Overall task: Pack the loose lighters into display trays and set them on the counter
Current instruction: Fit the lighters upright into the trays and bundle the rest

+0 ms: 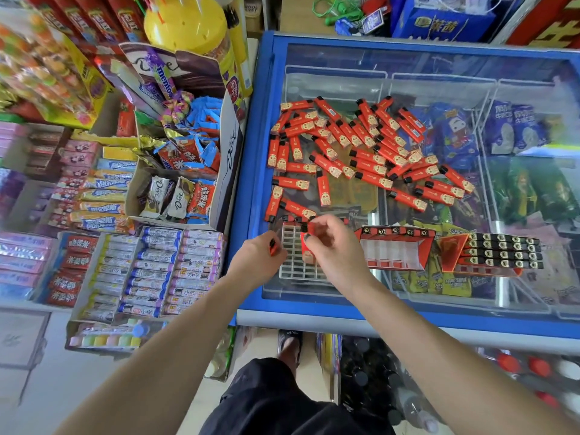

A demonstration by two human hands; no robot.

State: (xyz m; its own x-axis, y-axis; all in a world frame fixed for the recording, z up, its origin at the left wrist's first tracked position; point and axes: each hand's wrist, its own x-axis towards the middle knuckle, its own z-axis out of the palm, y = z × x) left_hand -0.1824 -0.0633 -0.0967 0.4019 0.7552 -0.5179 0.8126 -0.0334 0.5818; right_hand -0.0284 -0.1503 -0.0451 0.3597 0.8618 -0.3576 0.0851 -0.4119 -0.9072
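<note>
On the glass lid of the blue freezer chest (257,171), which serves me as tabletop, a heap of loose lighters (361,142) lies scattered, red bodies with black caps, pointing every way and partly stacked on one another. Nearer to me sits a clear gridded tray (295,262), nearly all its cells bare. My right hand (332,246) is curled over it, fingertips pinching one lighter (309,246) upright above a cell. My left hand (260,255) grips another lighter (272,248) at the tray's left edge; only its black and red end shows past the fingers. To the right stand a partly filled tray (395,249) and, beyond it, a full tray (499,251) with rows of caps showing.

I judge these lighters light, rigid and smooth-sided, so they should slide on the glass and slip if pinched loosely. The best hold looks to be across the flat faces near the capped end, leaving the base free to enter a cell. The tray seems thin plastic that may flex or skate under a push, so I would steady its rim with the left hand. A loaded tray I would lift from both ends, kept level, lest the lighters tip out.
</note>
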